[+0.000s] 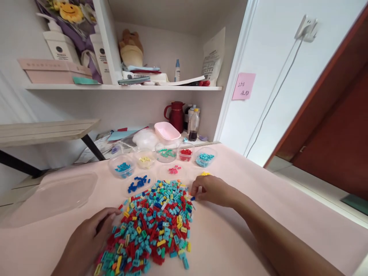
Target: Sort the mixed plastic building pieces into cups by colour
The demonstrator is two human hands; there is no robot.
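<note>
A heap of small toy building bricks [155,226] in red, light blue, yellow, green and dark blue covers the middle of the pink tabletop. My left hand [92,237] is at the heap's left edge, thumb and forefinger bent close together beside a red brick; whether anything is between them is hidden. At the heap's right edge, the fingers of my right hand [214,189] are pinched at a dark blue brick [192,198]. Just behind that hand, yellow bricks [205,173] show partly, in a clear container.
Clear tubs behind the heap hold sorted bricks: blue [123,168], pale yellow [144,160], green [166,152], red [185,154], light blue [205,159]. Pink bricks [174,169] and dark blue bricks [138,184] lie nearer. A clear lid [66,191] lies left; a pink basin [167,132] stands behind.
</note>
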